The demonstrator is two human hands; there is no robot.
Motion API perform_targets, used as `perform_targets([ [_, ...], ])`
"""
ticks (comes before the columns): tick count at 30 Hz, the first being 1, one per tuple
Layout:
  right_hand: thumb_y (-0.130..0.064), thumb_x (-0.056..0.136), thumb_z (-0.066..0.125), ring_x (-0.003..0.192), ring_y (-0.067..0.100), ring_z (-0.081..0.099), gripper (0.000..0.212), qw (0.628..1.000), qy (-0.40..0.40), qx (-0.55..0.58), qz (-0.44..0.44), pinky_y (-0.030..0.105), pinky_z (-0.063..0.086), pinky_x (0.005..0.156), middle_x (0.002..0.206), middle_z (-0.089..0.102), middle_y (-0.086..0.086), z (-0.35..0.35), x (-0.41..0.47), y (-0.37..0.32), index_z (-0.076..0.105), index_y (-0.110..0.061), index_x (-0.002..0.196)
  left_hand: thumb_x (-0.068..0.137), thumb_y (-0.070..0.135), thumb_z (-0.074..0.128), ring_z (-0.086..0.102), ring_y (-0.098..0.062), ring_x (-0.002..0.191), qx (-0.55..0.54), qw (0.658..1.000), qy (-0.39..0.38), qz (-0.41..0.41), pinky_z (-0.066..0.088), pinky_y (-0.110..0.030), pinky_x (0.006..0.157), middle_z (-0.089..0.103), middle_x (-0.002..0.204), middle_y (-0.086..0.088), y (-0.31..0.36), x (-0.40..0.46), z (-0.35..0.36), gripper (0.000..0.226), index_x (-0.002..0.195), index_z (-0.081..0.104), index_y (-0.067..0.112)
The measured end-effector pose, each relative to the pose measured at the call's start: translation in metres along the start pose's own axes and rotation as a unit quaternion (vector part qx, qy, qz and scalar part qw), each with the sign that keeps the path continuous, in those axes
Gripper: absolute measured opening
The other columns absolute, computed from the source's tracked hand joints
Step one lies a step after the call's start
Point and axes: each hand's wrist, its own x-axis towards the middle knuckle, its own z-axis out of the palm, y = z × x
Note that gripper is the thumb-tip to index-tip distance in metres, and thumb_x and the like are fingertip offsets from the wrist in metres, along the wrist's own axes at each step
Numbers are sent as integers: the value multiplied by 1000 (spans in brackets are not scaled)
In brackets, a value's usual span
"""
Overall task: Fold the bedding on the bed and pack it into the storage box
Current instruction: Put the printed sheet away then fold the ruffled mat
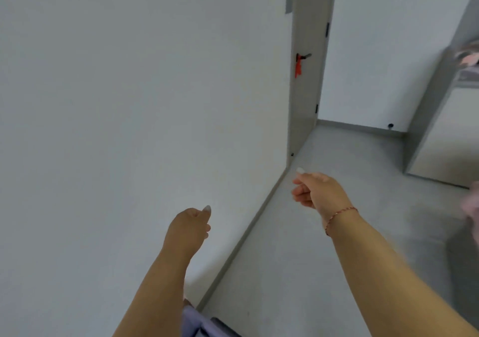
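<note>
Pale grey floor, white cabinet standing on it at right

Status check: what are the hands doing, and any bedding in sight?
Left hand curled, holding nothing. Right hand the same. No bed or storage box in view. Facing wall, open door ahead.

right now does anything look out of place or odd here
Nothing is spilled or damaged. The view shows mostly bare wall, floor and a door with a red tag on its handle. Both the left hand and right hand are held out, curled on nothing.
</note>
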Motion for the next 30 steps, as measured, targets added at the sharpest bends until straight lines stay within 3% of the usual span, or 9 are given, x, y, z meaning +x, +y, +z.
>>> perform_targets([
  [4, -31, 96, 50, 66, 18, 57, 26, 998, 60, 14, 1, 30, 45, 73, 68, 60, 5, -57, 1, -1, 62, -9, 87, 96, 41, 49, 68, -21, 83, 9, 998, -54, 36, 51, -39, 88, 69, 86, -3, 40, -2, 45, 30, 89, 61, 14],
  [11, -29, 96, 51, 56, 15, 52, 26, 985, 158, 75, 7, 24, 42, 62, 63, 56, 5, -186, 15, -4, 58, -10, 80, 96, 39, 49, 68, -27, 84, 46, 985, -133, 100, 52, -41, 88, 71, 88, -10, 130, -10, 162, 38, 89, 64, 5],
  [17, -28, 98, 48, 33, 3, 49, 29, 966, 231, 104, 48, 15, 38, 44, 39, 54, -4, -325, 43, -3, 54, -11, 75, 95, 30, 52, 58, -18, 66, 48, 966, -220, 129, 44, -28, 64, 64, 77, -5, 202, -37, 294, 25, 86, 59, 8],
  [23, -23, 97, 48, 54, 15, 46, 23, 940, 313, 123, 51, 22, 37, 58, 62, 51, 8, -454, 44, -1, 56, -7, 85, 96, 31, 52, 62, -21, 72, 85, 940, -279, 177, 51, -36, 80, 68, 83, -8, 271, -69, 426, 27, 83, 60, 9],
  [30, -29, 96, 49, 63, 18, 54, 30, 911, 391, 114, 59, 35, 47, 78, 71, 61, 9, -557, 52, 17, 63, -4, 89, 95, 33, 53, 66, -25, 76, 122, 911, -325, 221, 53, -41, 81, 70, 82, -9, 326, -87, 533, 29, 84, 62, 8],
])
